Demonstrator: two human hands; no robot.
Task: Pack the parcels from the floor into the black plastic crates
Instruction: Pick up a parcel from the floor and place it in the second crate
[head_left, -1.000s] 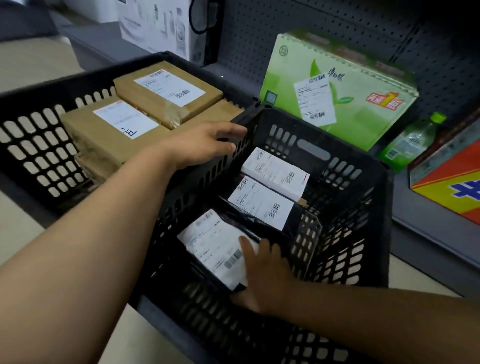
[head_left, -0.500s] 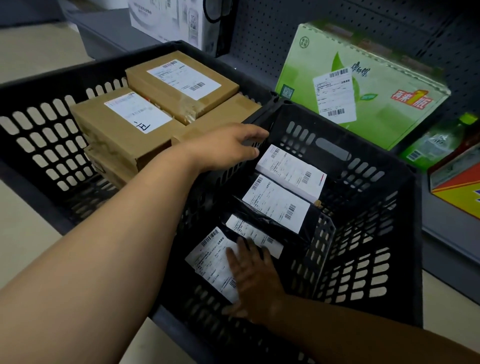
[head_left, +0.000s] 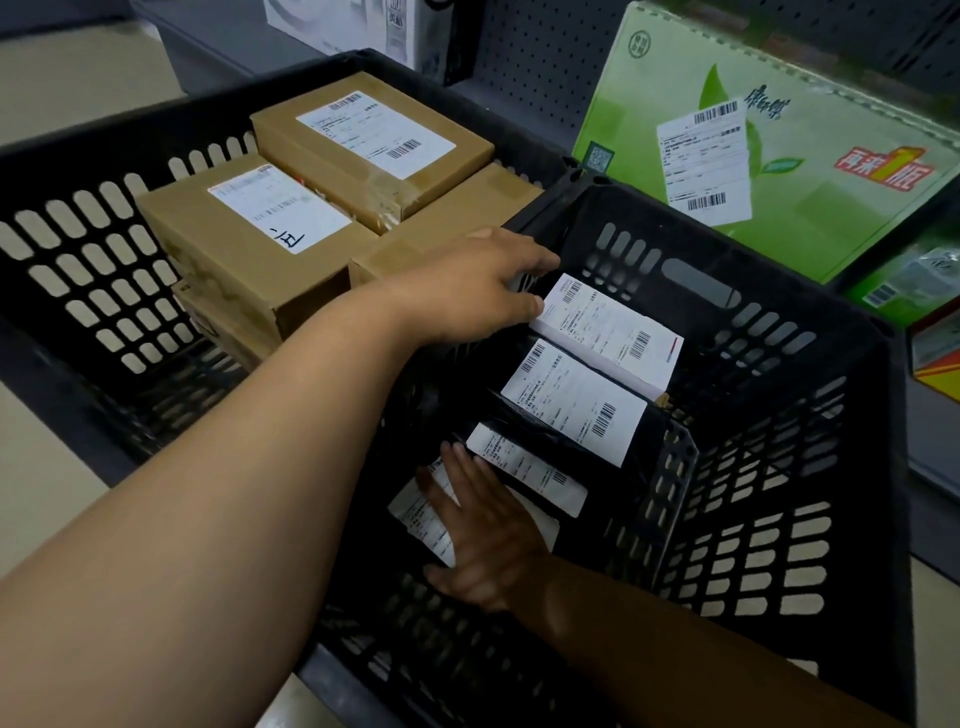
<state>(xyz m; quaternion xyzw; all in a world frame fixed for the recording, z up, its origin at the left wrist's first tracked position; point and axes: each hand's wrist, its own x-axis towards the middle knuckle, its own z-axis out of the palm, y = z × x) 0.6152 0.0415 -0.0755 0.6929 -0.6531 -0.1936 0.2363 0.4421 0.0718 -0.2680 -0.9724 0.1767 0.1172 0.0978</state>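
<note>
Though packing unfinished, parcels stood edgewise, centre frame, in right crate (head_left: 857, 467) to save room. Left hand (head_left: 483, 291) grip on white parcel (head_left: 613, 332); right hand (head_left: 488, 540) flat, open, steadying bagged parcel (head_left: 421, 519).

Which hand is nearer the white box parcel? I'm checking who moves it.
Left. The left hand touches the white box parcel at its corner; the right hand lies flat on a lower parcel.

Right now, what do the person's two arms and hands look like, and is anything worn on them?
Both forearms are bare, with no sleeves in view. The left hand and the right hand wear no gloves, and no watch, ring or bracelet shows on either.
</note>
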